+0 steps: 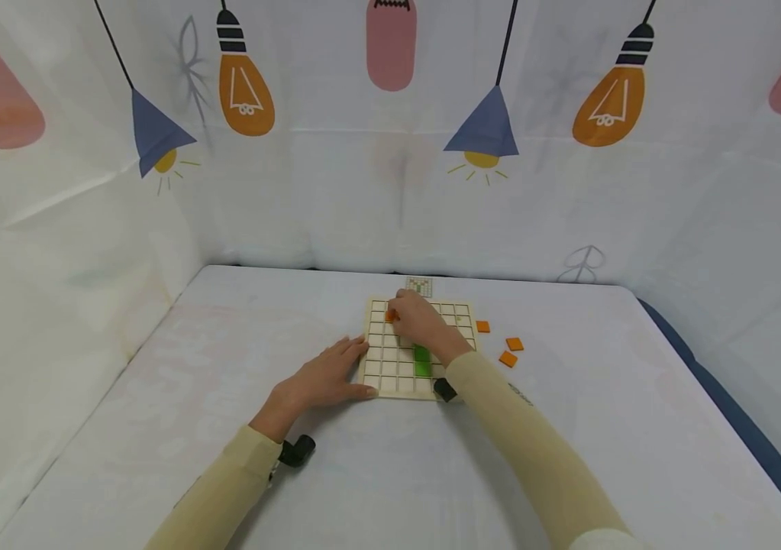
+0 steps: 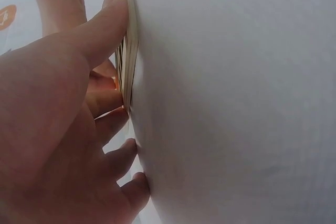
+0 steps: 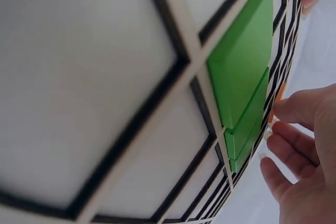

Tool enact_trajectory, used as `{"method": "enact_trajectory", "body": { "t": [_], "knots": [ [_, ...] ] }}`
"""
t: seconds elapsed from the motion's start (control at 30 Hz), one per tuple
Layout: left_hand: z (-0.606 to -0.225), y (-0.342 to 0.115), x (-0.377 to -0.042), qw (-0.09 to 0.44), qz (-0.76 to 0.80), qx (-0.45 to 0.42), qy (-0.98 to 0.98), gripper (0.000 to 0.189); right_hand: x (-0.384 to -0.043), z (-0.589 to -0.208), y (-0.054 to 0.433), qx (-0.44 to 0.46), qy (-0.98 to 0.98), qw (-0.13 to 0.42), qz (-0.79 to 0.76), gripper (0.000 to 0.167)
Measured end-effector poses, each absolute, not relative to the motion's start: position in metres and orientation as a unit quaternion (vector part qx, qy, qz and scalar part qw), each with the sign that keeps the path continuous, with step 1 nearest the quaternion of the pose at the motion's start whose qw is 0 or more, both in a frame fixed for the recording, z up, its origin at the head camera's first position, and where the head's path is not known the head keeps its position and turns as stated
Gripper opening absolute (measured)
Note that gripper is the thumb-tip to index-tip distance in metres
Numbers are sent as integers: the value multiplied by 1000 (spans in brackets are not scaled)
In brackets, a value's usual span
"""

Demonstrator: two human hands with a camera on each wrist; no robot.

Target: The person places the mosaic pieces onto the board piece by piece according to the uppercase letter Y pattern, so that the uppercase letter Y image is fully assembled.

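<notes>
A pale wooden grid board (image 1: pixel 390 368) lies on the white table. My left hand (image 1: pixel 324 376) rests along its left side, fingers spread, with the thumb at the near corner. In the left wrist view the thumb (image 2: pixel 107 27) touches the board's edge. Reaching across the board, my right hand (image 1: pixel 424 321) holds an orange square tile (image 1: pixel 388 316) over the far left cells. Most of that tile hides behind the fingers; a sliver of orange (image 3: pixel 280 98) shows by the thumb in the right wrist view. Green tiles (image 3: pixel 247 61) sit in a row of cells, partly under my right wrist.
Three loose orange tiles lie right of the board, one near its edge (image 1: pixel 482 326) and a pair farther out (image 1: pixel 511 344). Behind the board is a small patterned card (image 1: pixel 420 286). A white curtain (image 1: pixel 335 198) with printed lamps hangs at the table's back.
</notes>
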State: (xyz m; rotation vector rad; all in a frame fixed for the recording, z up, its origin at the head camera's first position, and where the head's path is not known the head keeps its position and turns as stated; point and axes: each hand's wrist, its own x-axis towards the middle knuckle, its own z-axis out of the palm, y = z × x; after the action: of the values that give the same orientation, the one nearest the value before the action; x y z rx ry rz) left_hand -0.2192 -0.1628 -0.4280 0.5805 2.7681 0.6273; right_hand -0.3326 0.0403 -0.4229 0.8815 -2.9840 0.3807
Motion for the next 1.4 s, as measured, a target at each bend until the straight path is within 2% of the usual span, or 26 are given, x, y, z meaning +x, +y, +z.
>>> {"method": "enact_trajectory", "body": {
  "t": [0.7,1.07,1.4],
  "knots": [
    [-432,-162,-221,127,202,185,953,89,-323,-417,55,311,-944,-1,112,26],
    [-428,-161,-217,124,211,194,950,88,-321,-421,70,348,-931,10,106,20],
    [-429,-161,-217,126,211,184,952,89,-314,-414,80,365,-926,-7,92,28]
  ]
}}
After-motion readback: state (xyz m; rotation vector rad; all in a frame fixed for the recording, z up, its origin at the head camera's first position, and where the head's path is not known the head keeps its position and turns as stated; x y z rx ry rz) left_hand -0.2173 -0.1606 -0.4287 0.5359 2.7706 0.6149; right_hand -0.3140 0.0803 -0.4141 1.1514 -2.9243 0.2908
